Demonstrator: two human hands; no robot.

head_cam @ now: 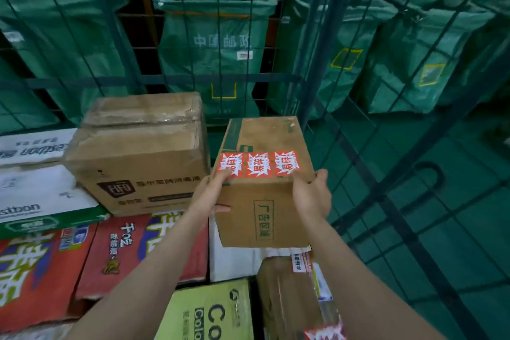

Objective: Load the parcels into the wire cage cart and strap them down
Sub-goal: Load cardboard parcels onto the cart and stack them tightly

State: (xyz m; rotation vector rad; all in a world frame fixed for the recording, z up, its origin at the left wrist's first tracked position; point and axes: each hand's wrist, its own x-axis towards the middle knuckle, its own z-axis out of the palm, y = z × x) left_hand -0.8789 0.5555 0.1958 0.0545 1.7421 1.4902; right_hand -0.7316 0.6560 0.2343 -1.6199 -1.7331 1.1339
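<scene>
I hold a brown cardboard parcel with three red stickers on its top between both hands, above the load in the wire cage cart. My left hand grips its left edge, fingers on top and thumb on the near side. My right hand grips its right near corner. A bigger taped brown box stands just left of the parcel. Below lie red printed cartons, a yellow-green carton and a taped brown parcel.
White and green cartons are stacked at the left. Green mail sacks hang behind the cage's back mesh. The cage's right mesh wall runs close beside the parcel, with green floor beyond it.
</scene>
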